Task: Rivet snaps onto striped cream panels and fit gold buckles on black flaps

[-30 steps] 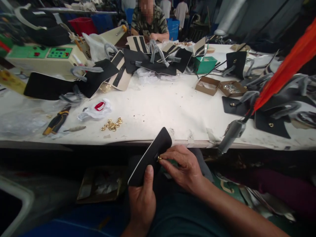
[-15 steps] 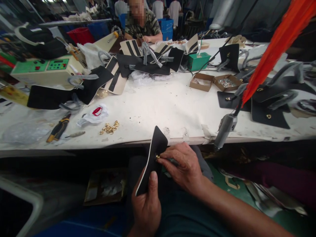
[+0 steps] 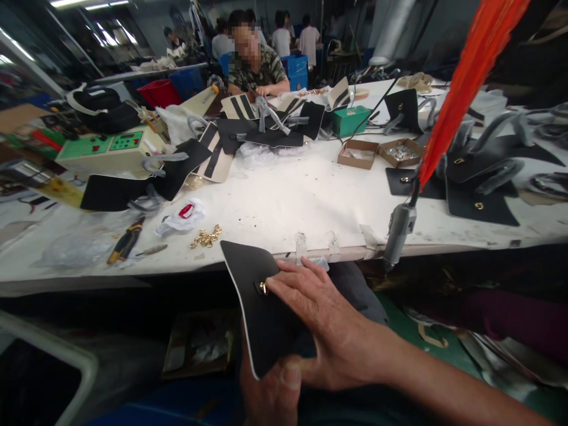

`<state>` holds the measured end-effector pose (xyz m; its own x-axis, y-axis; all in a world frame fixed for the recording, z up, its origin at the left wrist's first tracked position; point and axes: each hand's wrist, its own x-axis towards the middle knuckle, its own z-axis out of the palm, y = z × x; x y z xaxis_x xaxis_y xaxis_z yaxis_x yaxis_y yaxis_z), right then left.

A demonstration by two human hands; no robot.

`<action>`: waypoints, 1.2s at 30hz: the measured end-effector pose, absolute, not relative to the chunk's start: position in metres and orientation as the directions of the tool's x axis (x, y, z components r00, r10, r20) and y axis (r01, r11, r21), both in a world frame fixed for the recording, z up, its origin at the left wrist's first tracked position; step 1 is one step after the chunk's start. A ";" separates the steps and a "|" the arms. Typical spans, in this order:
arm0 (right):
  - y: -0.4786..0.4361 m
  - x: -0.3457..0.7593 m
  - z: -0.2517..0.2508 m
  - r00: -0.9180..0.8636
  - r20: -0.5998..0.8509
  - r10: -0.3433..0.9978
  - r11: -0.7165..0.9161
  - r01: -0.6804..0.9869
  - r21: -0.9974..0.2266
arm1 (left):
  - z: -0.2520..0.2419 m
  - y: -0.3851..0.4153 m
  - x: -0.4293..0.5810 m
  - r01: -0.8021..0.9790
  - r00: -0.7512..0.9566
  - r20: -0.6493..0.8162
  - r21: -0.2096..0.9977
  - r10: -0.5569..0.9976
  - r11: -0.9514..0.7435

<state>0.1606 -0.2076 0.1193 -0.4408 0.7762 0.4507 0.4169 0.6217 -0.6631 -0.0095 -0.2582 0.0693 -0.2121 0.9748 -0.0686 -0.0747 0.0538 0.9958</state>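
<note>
A black leather panel [image 3: 255, 322] with a pale edge is tilted up at the table's front edge. My left hand [image 3: 270, 393] is closed on its lower end, the thumb in front and the fingers hidden behind. A small gold twist-lock clasp [image 3: 263, 288] sits in a slot on the panel's face. My right hand [image 3: 328, 319] lies over the panel's right side, its fingers stretched out and the thumb spread down towards my left thumb. One right fingertip is at the clasp. A pile of gold rings or clasps [image 3: 206, 236] rests on the table beyond the panel.
A grey powered screwdriver [image 3: 399, 234] hangs at right on a cord with orange cloth. Yellow-black pliers [image 3: 126, 241] lie at left. Cardboard boxes [image 3: 358, 155], a green box [image 3: 351, 121] and black panels with wrapped handles [image 3: 481, 204] stand farther back. A person [image 3: 257, 65] sits opposite.
The panel has turned to show more of its black face and shifted left. My right hand has gone from pinching the clasp to lying stretched across the panel. The view has also shifted.
</note>
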 end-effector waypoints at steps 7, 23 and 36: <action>-0.214 0.152 0.108 -0.179 0.640 0.747 0.652 0.386 -0.653 | 0.084 -0.257 0.005 -0.148 -0.187 0.193 0.964 0.963 -0.222; -0.218 0.194 0.124 -0.336 0.600 0.726 0.667 0.130 -0.734 | 0.133 -0.179 -0.050 0.349 -0.009 0.468 0.830 0.884 -0.436; -0.202 0.189 0.074 -0.196 -0.033 0.980 -0.054 -0.102 -0.993 | 0.104 -0.162 -0.020 0.418 0.204 0.161 0.878 0.966 -0.235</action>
<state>0.1890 -0.2019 0.0738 -0.1958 0.9801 -0.0328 -0.1015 -0.0536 -0.9934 -0.0205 -0.1624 0.1042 0.2039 0.9656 0.1610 0.4181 -0.2347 0.8776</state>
